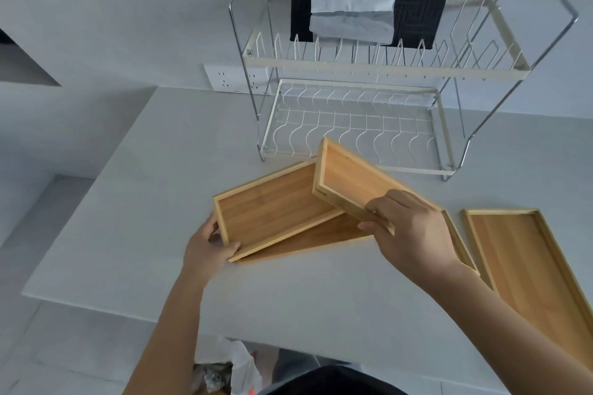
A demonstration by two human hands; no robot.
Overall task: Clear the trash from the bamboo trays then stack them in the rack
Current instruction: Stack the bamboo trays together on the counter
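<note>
A white table [134,202] fills most of the view. At its far side stands a two-level wire rack [369,99], both levels free of trays, and behind it a black cloth [420,16] and a white paper bag [353,6] show through the wires. A wall socket [236,77] sits to the left of the rack.

Near the right edge a long bamboo tray [529,266] lies flat on the table. Left of it a second tray [321,240] lies under the two held ones, only partly visible. The left hand [205,250] grasps the near left corner of a medium tray [272,215], which rests on that lower tray. The right hand [414,231] grips the near end of a small tray [349,183], lifted and tilted in front of the rack's lower level, overlapping the medium tray. Below the table's near edge, a plastic bag [240,369] holds crumpled trash.
</note>
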